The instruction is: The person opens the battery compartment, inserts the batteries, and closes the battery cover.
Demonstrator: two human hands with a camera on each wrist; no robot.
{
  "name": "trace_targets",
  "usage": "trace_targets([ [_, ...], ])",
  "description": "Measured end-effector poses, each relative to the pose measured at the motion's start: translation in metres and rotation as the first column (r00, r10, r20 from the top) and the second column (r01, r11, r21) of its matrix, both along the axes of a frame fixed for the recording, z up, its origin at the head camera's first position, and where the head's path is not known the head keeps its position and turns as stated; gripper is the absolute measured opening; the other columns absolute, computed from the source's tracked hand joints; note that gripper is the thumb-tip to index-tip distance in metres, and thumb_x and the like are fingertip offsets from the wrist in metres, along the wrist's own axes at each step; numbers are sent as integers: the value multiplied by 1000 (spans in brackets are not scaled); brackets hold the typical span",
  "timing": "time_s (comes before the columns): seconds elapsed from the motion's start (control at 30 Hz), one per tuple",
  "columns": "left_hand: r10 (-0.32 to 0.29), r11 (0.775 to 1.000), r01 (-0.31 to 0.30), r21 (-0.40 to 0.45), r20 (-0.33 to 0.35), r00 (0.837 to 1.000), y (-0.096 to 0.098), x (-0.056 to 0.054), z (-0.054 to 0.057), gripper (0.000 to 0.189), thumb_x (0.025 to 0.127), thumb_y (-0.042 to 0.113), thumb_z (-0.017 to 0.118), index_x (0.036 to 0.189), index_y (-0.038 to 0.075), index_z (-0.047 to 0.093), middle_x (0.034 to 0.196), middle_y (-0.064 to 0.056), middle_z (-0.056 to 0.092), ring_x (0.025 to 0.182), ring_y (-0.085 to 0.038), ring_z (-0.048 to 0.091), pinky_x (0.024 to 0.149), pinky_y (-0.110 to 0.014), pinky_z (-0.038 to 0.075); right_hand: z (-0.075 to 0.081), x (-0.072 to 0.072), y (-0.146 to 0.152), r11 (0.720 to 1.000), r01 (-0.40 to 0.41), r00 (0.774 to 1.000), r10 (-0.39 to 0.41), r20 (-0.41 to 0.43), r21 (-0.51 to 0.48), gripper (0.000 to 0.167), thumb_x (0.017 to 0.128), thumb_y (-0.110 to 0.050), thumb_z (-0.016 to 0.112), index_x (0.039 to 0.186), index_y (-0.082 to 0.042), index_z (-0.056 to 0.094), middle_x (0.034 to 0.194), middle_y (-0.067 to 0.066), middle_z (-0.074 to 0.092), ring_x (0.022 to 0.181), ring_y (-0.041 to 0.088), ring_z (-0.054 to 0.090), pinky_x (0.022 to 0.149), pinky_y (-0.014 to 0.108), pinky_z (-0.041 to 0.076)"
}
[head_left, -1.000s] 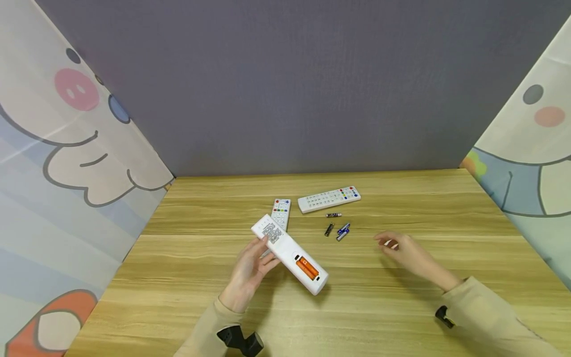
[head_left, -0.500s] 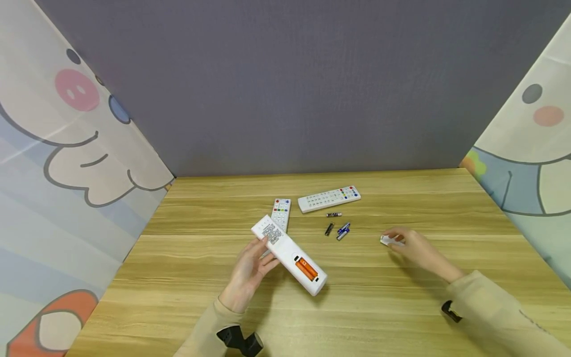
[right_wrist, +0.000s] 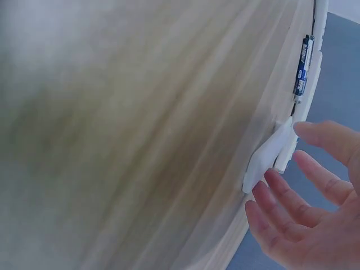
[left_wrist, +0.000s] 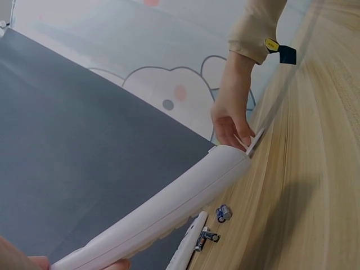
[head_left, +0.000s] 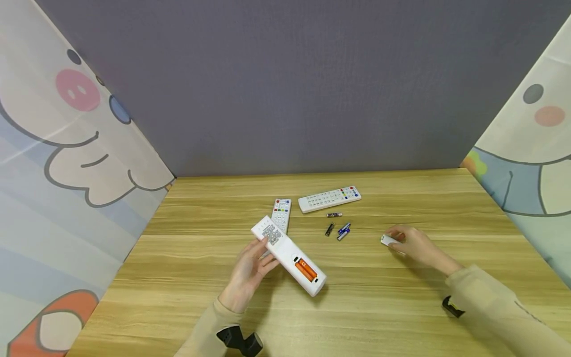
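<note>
At eight o'clock to the white remote (head_left: 289,253), grips with the left hand (head_left: 249,275), one fingertip on the labelled back, others tucked beneath. Out at three o'clock, pinches the small white cover (right_wrist: 267,154) between thumb and fingertips of the right hand (head_left: 411,243); cannot tell whether to call it fully lifted off the table (head_left: 187,267).

Holds the remote back-side up and slanting, with the battery compartment (head_left: 296,259) bare toward four or five o'clock and orange batteries (head_left: 306,269) inside. Could spill these by rolling the remote over, given no cover on top. Could lose the cover too, through too light a pinch on so thin a piece.

Farther out, toward two o'clock, leaves black batteries (head_left: 329,229) and blue batteries (head_left: 344,228) loose, likely to roll if brushed by the right sleeve (head_left: 486,302) on an inward sweep. Toward twelve, risks bumping a second remote (head_left: 282,212), partly hidden behind the held one, by lowering the left hand carelessly. Toward one, shows a third remote (head_left: 329,199), face up and less exposed.
</note>
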State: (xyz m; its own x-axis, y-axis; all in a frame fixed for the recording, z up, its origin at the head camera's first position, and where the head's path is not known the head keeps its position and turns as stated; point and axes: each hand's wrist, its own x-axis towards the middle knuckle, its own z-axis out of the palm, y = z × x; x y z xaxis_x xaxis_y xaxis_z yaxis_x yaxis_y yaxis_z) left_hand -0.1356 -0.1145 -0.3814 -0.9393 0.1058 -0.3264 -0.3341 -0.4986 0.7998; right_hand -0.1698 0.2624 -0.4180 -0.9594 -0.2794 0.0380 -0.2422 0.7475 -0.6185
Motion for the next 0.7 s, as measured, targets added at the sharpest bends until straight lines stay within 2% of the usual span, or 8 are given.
trace_targets([
  [0.13,-2,1000,2,-12,1,1000,0,0,0,39,92,14,45,125,-3,34,96,-4,60,84,-19,60,85,-37,49,-2,-3,2,1000,-12,1000,12,22,4,33,78,-3,63,107,11,53,91,20,61,81,30,58,58,30,52],
  [0.37,5,1000,-5,-10,1,1000,0,0,0,38,91,13,47,123,-4,36,94,-4,60,83,-20,60,83,-37,50,-4,-6,3,999,-32,999,32,29,8,35,76,-4,65,106,10,54,91,19,60,79,27,57,61,34,52],
  [0.7,10,1000,-10,2,9,1000,0,0,0,32,91,13,48,118,-3,39,93,-5,59,82,-20,61,80,-36,51,-4,-12,4,999,-52,994,53,95,-13,39,76,-6,66,108,10,53,89,13,59,75,17,52,57,24,47],
])
